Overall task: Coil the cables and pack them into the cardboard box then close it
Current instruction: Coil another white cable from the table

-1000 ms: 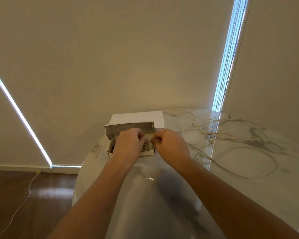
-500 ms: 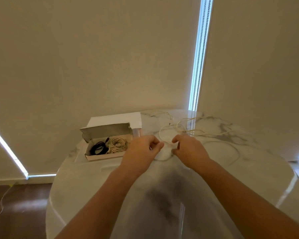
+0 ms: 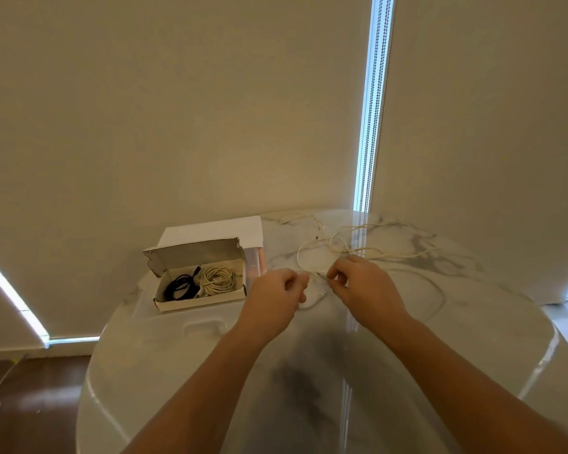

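Left hand and right hand side by side over the middle of the glossy white marble-patterned round counter, fingers curled on both. Between them, a thin loose cream-white cable, pinched at either end of a short stretch by thumb and forefinger, though the exact contact on the left looks partly hidden. Rest of that cable sprawled in slack loops across the far right of the counter, with a small white plug end just below the two hands. To the left, an open shallow brown cardboard box, lid flap standing up at its far side. Inside it, a coiled black cable on the left, touching a coiled beige cable on the right. Beyond the box, a flat white sheet against the wall.
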Motion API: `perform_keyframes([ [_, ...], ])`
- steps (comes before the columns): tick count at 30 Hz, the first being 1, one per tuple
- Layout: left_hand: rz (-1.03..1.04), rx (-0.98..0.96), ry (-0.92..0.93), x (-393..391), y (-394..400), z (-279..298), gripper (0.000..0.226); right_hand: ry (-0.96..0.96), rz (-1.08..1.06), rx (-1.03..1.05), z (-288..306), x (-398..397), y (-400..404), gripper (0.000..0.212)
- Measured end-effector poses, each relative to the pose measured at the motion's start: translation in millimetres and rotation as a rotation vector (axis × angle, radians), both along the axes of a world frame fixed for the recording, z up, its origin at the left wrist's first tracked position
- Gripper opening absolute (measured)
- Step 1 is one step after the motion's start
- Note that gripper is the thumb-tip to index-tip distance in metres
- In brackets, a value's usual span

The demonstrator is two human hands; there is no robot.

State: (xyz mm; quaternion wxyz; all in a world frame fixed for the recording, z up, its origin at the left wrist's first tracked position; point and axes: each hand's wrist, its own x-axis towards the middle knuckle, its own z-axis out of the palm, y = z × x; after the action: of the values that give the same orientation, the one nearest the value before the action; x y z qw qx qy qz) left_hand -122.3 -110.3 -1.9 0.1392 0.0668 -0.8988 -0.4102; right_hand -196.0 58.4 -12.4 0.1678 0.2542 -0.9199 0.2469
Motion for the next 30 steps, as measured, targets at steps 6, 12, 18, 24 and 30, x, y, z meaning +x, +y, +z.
perform_keyframes([
  [6, 0.008, 0.550, -0.153, 3, 7, 24, 0.053, 0.147, 0.111, -0.136, 26, 19, 2, 0.006],
  [12, -0.076, 0.978, -0.309, 5, 13, 42, 0.052, 0.222, 0.222, -0.165, 33, 33, 3, 0.014],
  [18, -0.175, 1.137, -0.369, 11, 8, 47, 0.039, 0.096, 0.327, -0.273, 41, 35, 12, 0.019],
  [24, -0.280, 1.208, -0.386, 14, 7, 51, 0.029, 0.054, 0.358, -0.368, 45, 39, 17, 0.017],
  [30, -0.353, 1.244, -0.422, 16, 2, 52, 0.022, 0.018, 0.321, -0.438, 46, 38, 20, 0.012],
])
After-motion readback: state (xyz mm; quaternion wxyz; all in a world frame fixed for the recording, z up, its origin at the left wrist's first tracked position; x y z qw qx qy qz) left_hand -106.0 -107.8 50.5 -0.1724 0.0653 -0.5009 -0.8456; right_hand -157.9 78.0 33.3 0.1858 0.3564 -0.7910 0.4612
